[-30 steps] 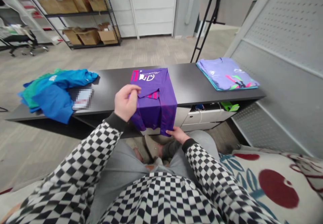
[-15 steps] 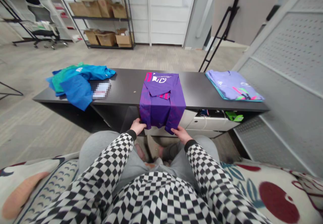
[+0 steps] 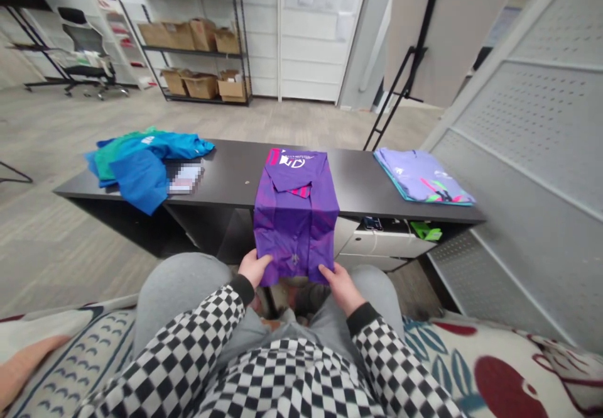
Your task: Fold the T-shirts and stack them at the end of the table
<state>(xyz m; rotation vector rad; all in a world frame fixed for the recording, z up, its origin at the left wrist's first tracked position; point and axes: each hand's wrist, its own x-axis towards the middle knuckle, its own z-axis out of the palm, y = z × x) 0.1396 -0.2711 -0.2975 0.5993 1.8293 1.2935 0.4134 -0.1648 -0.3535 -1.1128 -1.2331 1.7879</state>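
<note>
Head camera looks down on a purple polo shirt, folded lengthwise with its printed collar end lying flat on a dark tabletop and its lower half hanging over the near edge toward the person's lap. The left hand sits at the lower left corner of the hanging cloth, fingers curled around the hem, while the right hand sits open-fingered against the lower right edge. Both touch the fabric, but whether either hand truly pinches it or only steadies it cannot be told from this view. The shirt looks light, soft and slippery, likely to slide off the edge and crumple if left unsupported, so the hem corners seem the best places to take hold, with both hands keeping the layers aligned. Farther left on the tabletop lies a loose heap of blue and green garments, with a pixelated, unreadable flat item just beside it. To the right rests a neatly folded lilac shirt with pink and green print. Checkered sleeves and grey trousers fill the foreground.
</note>
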